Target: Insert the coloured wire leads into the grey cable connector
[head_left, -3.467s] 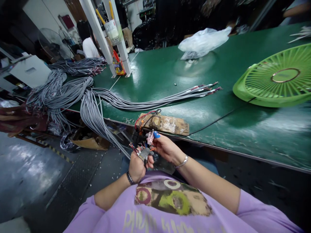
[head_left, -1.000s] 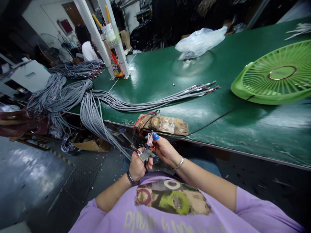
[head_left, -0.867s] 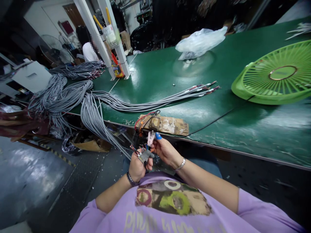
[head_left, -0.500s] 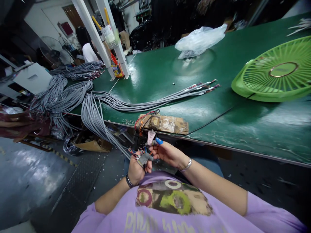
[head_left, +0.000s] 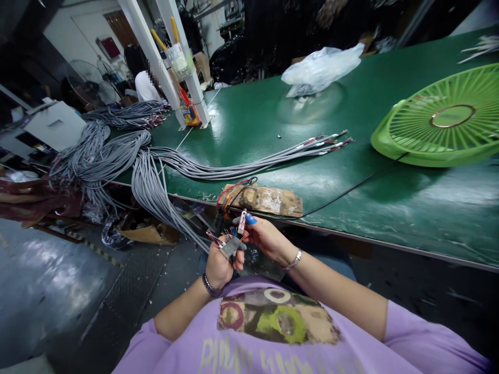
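Note:
My left hand [head_left: 219,266] is closed around the ends of grey cables, with thin coloured wires [head_left: 230,234] fanning out above the fingers. A grey covering [head_left: 232,247] wraps its thumb. The bundle of grey cables [head_left: 171,213] runs from this hand up and left over the table edge. Close by on the right, my right hand [head_left: 268,239] pinches a small pale pink piece with dark marks [head_left: 242,222], held upright beside the wire tips. A blue cover [head_left: 250,219] sits on that thumb. Whether the pink piece touches the wires, I cannot tell.
A worn wooden block [head_left: 268,200] with red and black leads lies at the front edge of the green table [head_left: 241,124]. More grey cables [head_left: 109,150] pile up at left. A green fan [head_left: 436,130] stands right, a plastic bag [head_left: 322,70] behind, and a white post [head_left: 156,62] at back left.
My right hand has turned slightly and drawn the pink piece down a little toward the wires, so its marked face shows. The left hand stays nearly still.

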A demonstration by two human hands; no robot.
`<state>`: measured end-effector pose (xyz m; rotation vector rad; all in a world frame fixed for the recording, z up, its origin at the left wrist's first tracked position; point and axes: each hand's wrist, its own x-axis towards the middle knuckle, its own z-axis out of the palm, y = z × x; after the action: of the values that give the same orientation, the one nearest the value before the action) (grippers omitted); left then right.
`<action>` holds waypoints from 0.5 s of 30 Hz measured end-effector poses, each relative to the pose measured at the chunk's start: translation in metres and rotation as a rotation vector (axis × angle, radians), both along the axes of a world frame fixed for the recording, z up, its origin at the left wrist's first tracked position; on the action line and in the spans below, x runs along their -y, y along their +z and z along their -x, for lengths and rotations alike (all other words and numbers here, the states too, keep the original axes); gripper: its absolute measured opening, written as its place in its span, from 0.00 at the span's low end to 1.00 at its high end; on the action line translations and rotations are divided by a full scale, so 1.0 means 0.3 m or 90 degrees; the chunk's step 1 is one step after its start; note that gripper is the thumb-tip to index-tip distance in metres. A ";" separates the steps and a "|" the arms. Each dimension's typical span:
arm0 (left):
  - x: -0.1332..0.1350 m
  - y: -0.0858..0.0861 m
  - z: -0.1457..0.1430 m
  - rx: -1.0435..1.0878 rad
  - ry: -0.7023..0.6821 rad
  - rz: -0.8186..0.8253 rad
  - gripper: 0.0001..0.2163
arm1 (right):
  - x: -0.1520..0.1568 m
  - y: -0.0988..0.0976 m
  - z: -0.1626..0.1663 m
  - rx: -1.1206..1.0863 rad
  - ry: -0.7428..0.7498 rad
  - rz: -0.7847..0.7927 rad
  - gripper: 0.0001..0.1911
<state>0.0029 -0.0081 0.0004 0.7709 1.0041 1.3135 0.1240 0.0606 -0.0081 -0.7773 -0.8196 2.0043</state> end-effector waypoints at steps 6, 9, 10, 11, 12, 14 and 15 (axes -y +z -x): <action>0.000 -0.014 -0.004 -0.014 -0.001 0.021 0.15 | 0.017 0.005 0.013 0.024 -0.037 -0.030 0.21; -0.001 -0.011 -0.005 -0.026 0.006 0.027 0.15 | 0.013 0.010 0.015 0.029 -0.070 -0.035 0.20; -0.001 -0.009 -0.005 -0.031 0.006 0.031 0.15 | 0.012 0.009 0.016 0.047 -0.106 -0.053 0.20; -0.002 -0.009 -0.005 -0.036 0.004 0.034 0.16 | 0.011 0.005 0.017 0.067 -0.144 -0.072 0.20; -0.002 -0.010 -0.005 -0.041 0.002 0.037 0.16 | 0.010 0.000 0.018 0.082 -0.173 -0.086 0.20; -0.003 -0.013 -0.005 -0.045 -0.003 0.039 0.16 | 0.008 -0.012 0.020 0.071 -0.173 -0.078 0.22; -0.004 -0.016 -0.005 -0.045 -0.004 0.039 0.16 | 0.006 -0.018 0.021 0.042 -0.143 -0.055 0.23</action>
<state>0.0045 -0.0070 -0.0043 0.7777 1.0931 1.2512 0.1177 0.0587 -0.0134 -0.8497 -0.8135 1.7416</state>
